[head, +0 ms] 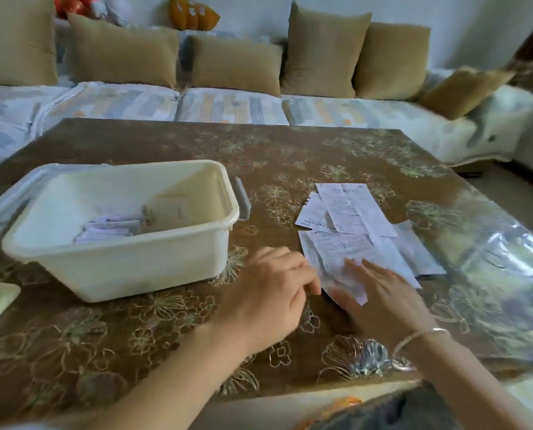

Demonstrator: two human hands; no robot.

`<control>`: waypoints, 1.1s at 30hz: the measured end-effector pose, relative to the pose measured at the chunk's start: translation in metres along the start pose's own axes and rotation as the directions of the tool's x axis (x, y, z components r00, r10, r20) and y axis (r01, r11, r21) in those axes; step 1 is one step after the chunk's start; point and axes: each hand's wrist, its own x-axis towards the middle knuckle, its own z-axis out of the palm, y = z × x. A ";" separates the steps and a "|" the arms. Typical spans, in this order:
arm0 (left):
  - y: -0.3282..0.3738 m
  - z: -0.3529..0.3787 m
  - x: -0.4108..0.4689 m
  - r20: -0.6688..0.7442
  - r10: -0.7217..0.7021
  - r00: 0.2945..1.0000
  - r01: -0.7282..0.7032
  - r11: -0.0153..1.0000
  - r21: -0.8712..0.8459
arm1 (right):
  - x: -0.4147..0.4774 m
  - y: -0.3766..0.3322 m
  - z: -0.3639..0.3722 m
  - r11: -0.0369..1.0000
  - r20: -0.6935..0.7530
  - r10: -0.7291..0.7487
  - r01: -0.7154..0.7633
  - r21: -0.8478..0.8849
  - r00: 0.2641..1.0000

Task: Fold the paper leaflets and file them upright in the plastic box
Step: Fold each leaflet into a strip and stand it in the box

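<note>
On the table, spread with a brown flowered cloth under clear plastic, the person works on one printed leaflet at the near edge of a loose heap of unfolded leaflets, which lies right of centre. The left hand has its fingers curled, and the fingertips meet the leaflet's left edge in what looks like a pinch, though blur hides the exact grip. The right hand lies on the sheet's near end with its fingers fairly straight and spread, and the paper's near corner curls up against the thumb. A thin bracelet circles that wrist. To the left, well apart from the heap, stands the cream plastic box. In it a short row of folded leaflets stands on edge near the middle. A translucent lid shows at the box's far left side. Behind the table runs a sofa with tan cushions.
</note>
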 end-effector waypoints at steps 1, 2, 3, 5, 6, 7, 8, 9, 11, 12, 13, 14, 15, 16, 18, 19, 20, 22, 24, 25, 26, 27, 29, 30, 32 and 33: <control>0.003 0.009 -0.002 0.027 -0.022 0.999 0.022 1.000 -0.012 | -0.006 0.002 0.007 0.999 0.001 -0.035 0.035 -0.024 0.999; 0.003 0.015 -0.006 0.042 -0.050 0.998 0.051 0.998 -0.027 | -0.012 0.000 0.012 0.997 -0.019 -0.068 0.068 -0.036 0.997; 0.005 0.019 -0.010 0.048 -0.082 0.995 0.084 0.996 -0.038 | -0.017 0.000 0.017 0.994 -0.072 -0.107 0.105 -0.029 0.992; 0.005 0.022 -0.018 0.022 -0.149 0.989 0.150 0.987 -0.062 | -0.025 -0.002 0.020 0.977 -0.218 -0.205 0.213 0.013 0.954; 0.005 0.022 -0.022 0.007 -0.182 0.983 0.182 0.980 -0.075 | -0.028 -0.005 0.022 0.965 -0.271 -0.239 0.258 0.036 0.933; 0.004 0.022 -0.026 -0.003 -0.215 0.977 0.215 0.973 -0.080 | -0.031 -0.007 0.023 0.954 -0.318 -0.266 0.296 0.048 0.910; 0.002 0.021 -0.030 -0.003 -0.247 0.969 0.246 0.966 -0.078 | -0.033 -0.009 0.024 0.949 -0.334 -0.277 0.311 0.051 0.901; 0.001 0.020 -0.034 0.006 -0.280 0.960 0.279 0.958 -0.071 | -0.035 -0.010 0.026 0.947 -0.348 -0.279 0.316 0.053 0.895; -0.001 0.018 -0.042 0.033 -0.334 0.942 0.336 0.940 -0.066 | -0.035 -0.010 0.032 0.947 -0.357 -0.261 0.310 0.088 0.897; -0.002 0.016 -0.046 0.038 -0.357 0.933 0.359 0.931 -0.062 | -0.035 -0.010 0.033 0.944 -0.354 -0.247 0.307 0.122 0.902; -0.003 0.015 -0.048 0.033 -0.378 0.925 0.379 0.923 -0.059 | -0.035 -0.009 0.033 0.940 -0.350 -0.224 0.296 0.167 0.910; -0.005 0.014 -0.051 0.019 -0.401 0.916 0.401 0.914 -0.056 | -0.037 -0.010 0.030 0.935 -0.345 -0.179 0.268 0.233 0.922; -0.006 0.012 -0.054 -0.003 -0.423 0.906 0.422 0.905 -0.060 | -0.037 -0.011 0.027 0.916 -0.323 -0.122 0.232 0.328 0.938; -0.007 0.011 -0.056 -0.047 -0.428 0.903 0.424 0.902 -0.077 | -0.038 -0.012 0.023 0.866 -0.287 -0.048 0.183 0.465 0.957; -0.009 0.008 -0.060 -0.207 -0.371 0.905 0.354 0.928 -0.117 | -0.039 -0.016 0.013 0.606 -0.164 0.110 0.065 0.793 0.980; -0.009 0.007 -0.063 -0.285 -0.330 0.900 0.310 0.944 -0.116 | -0.038 -0.018 0.008 0.420 -0.091 0.178 0.009 0.908 0.980; -0.008 0.006 -0.066 -0.335 -0.300 0.893 0.283 0.954 -0.099 | -0.036 -0.021 0.004 0.242 -0.007 0.228 -0.049 0.969 0.974; -0.006 0.006 -0.071 -0.328 -0.263 0.907 0.271 0.962 -0.021 | -0.034 -0.027 0.001 -0.061 0.184 0.272 -0.174 0.983 0.945; -0.003 0.011 -0.073 -0.228 -0.228 0.947 0.250 0.965 0.076 | -0.033 -0.036 0.003 -0.283 0.342 0.271 -0.265 0.922 0.900; -0.002 0.014 -0.074 -0.181 -0.211 0.961 0.234 0.966 0.114 | -0.034 -0.042 0.004 -0.346 0.387 0.269 -0.287 0.893 0.882; -0.002 0.016 -0.075 -0.152 -0.205 0.967 0.225 0.965 0.133 | -0.035 -0.046 0.006 -0.388 0.408 0.269 -0.289 0.875 0.872; -0.002 0.018 -0.077 -0.142 -0.212 0.967 0.231 0.964 0.132 | -0.036 -0.050 0.009 -0.413 0.416 0.271 -0.286 0.865 0.868; -0.003 0.018 -0.078 -0.160 -0.233 0.959 0.249 0.964 0.093 | -0.040 -0.057 0.015 -0.408 0.417 0.265 -0.291 0.865 0.869; -0.004 0.018 -0.079 -0.176 -0.232 0.957 0.248 0.966 0.073 | -0.041 -0.059 0.017 -0.385 0.413 0.254 -0.301 0.873 0.875; -0.007 0.018 -0.081 -0.203 -0.216 0.955 0.229 0.972 0.042 | -0.045 -0.063 0.020 -0.309 0.393 0.212 -0.320 0.895 0.895; -0.008 0.018 -0.083 -0.209 -0.216 0.954 0.227 0.974 0.029 | -0.047 -0.064 0.020 -0.253 0.379 0.187 -0.328 0.910 0.906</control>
